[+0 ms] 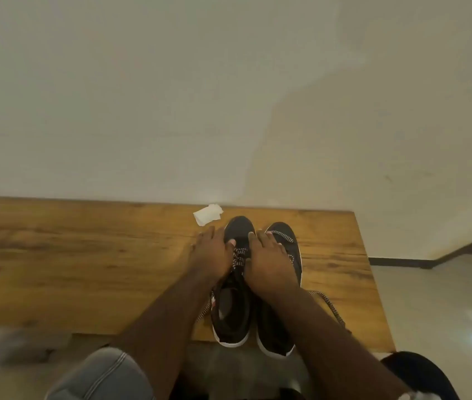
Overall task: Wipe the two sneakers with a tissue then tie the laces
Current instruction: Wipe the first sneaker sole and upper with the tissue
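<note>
Two black sneakers with white soles stand side by side on the wooden table (84,255), toes pointing away from me. My left hand (211,255) rests on the left sneaker (233,310), fingers stretched along its outer side and the thumb touching the speckled laces (239,256). My right hand (269,261) lies across the gap between the shoes, its fingers straight over the right sneaker (286,235) and the left shoe's laces. A crumpled white tissue (208,214) lies on the table just beyond the left sneaker's toe, touched by neither hand.
Loose lace ends trail off the left shoe (203,310) and off the right shoe (330,307). The table butts against a pale wall (229,96) and ends at the right near a tiled floor (445,298). My grey-trousered knee (99,376) sits below the near edge.
</note>
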